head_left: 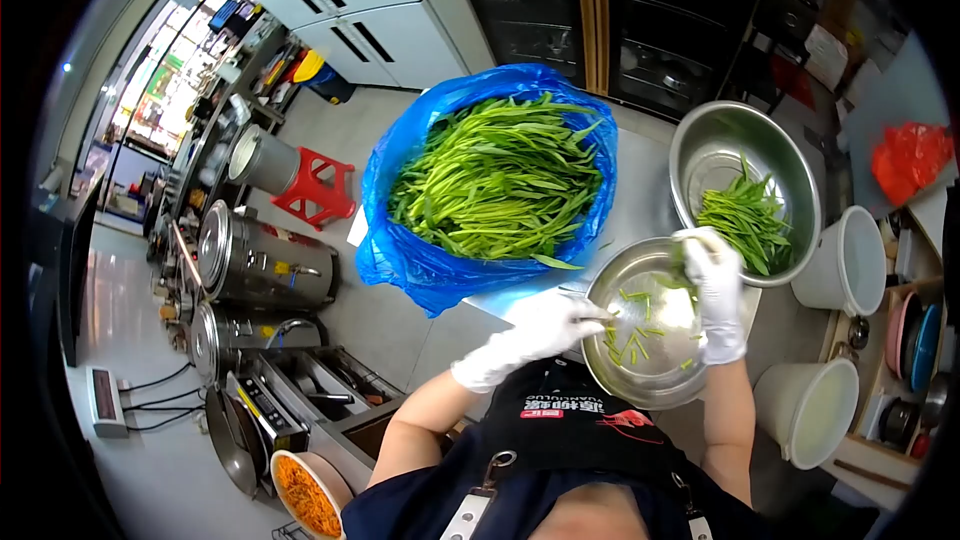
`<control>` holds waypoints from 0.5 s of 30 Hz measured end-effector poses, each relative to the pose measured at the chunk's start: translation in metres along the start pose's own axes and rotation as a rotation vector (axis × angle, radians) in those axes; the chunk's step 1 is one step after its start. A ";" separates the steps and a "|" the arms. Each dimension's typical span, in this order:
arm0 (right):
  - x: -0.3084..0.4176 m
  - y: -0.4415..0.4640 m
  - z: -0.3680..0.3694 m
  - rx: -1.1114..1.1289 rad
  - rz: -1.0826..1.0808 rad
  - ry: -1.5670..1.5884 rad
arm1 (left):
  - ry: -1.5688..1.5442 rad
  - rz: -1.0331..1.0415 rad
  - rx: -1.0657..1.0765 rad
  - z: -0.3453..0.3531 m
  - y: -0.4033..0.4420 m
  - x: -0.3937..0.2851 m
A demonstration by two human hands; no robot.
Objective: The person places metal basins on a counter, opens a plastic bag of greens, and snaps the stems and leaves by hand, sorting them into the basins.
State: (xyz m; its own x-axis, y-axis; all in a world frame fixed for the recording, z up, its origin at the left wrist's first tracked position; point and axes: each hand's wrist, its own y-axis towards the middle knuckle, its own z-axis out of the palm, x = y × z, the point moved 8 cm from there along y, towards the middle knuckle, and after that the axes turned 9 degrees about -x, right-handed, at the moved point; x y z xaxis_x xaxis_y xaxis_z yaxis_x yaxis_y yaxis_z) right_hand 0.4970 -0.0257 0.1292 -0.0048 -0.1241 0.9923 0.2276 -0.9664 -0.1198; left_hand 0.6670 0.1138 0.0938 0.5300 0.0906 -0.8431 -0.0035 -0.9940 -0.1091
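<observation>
A blue plastic bag (400, 275) stands open, heaped with long-stemmed leafy greens (500, 180) that look like water spinach. My left hand (545, 328), in a white glove, has its fingers pinched at the left rim of a shallow steel basin (640, 395); what they grip is too small to make out. Short cut green stems (630, 345) lie scattered in that basin. Over its right side, my gloved right hand (712, 285) is closed and slightly blurred, with some greens at its fingers. Behind it, a deeper steel bowl (705, 140) contains a pile of leafy greens (745, 220).
The bag and bowls rest on a metal table (640, 175). White buckets (850, 260) stand at the right. To the left are a red stool (318, 188), large steel pots (265, 255) and a tub of orange shreds (308, 500). Cabinets (350, 0) line the back.
</observation>
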 end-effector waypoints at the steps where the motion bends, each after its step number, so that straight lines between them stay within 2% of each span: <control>1: 0.008 0.005 -0.015 -0.043 -0.125 0.005 | 0.201 0.103 -0.047 0.005 0.003 -0.007; 2: -0.002 0.012 -0.033 -0.080 -0.100 -0.005 | 0.216 0.214 -0.125 0.011 0.007 0.003; 5: -0.004 0.012 -0.050 -0.089 -0.062 0.039 | 0.389 0.303 -0.281 -0.042 0.017 -0.011; 7: -0.020 0.012 -0.053 -0.029 -0.048 0.104 | 0.436 0.125 -0.695 -0.120 0.017 0.001; 8: -0.027 0.011 -0.051 -0.007 -0.038 0.142 | 0.438 0.159 -0.873 -0.162 0.012 -0.002; 10: -0.038 0.009 -0.044 0.042 -0.041 0.187 | 0.650 0.277 -1.196 -0.230 0.006 0.018; 11: -0.043 0.010 -0.040 0.064 -0.068 0.213 | 0.713 0.116 -1.168 -0.255 0.010 0.033; 12: -0.046 0.010 -0.035 0.073 -0.076 0.212 | 0.833 -0.036 -1.048 -0.276 0.021 0.062; 15: -0.046 0.005 -0.018 0.108 -0.025 0.225 | 0.763 -0.122 -0.729 -0.292 0.048 0.102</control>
State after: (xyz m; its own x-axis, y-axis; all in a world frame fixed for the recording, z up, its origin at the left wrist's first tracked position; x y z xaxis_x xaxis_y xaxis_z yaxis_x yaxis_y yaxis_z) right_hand 0.4808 -0.0291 0.0826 -0.2253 -0.1590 0.9612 0.3276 -0.9415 -0.0789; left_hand 0.9684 0.0572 0.1561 0.8849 0.3819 -0.2667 0.4610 -0.7998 0.3845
